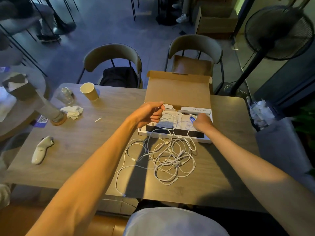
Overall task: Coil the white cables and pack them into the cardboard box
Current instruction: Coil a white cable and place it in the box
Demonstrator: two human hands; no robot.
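Head view, nearest first: the white cables (pixel 170 157) lie in one loose tangle on the table (pixel 85 142), just this side of the cardboard box (pixel 173 133), with a few strands climbing over its near wall. None is coiled, so I judge I am at the very start, picking one cable out of the heap. My left hand (pixel 148 114) hangs over the left part of the box, thumb and fingers pinched on a cable close to its white plug end. My right hand (pixel 202 124) is over the right part, fingers curled away from me. A strand runs up to it, but I cannot tell whether I have hold of it. Next I should draw that one cable free slowly, since the crossing loops could drag the rest along, then wind it into a ring. Inside the box are flat printed papers (pixel 185 125), a black strip (pixel 196 134) along the near edge and something small and blue (pixel 192 119) by my right hand. Its lid (pixel 177 89) stands open at the far side.
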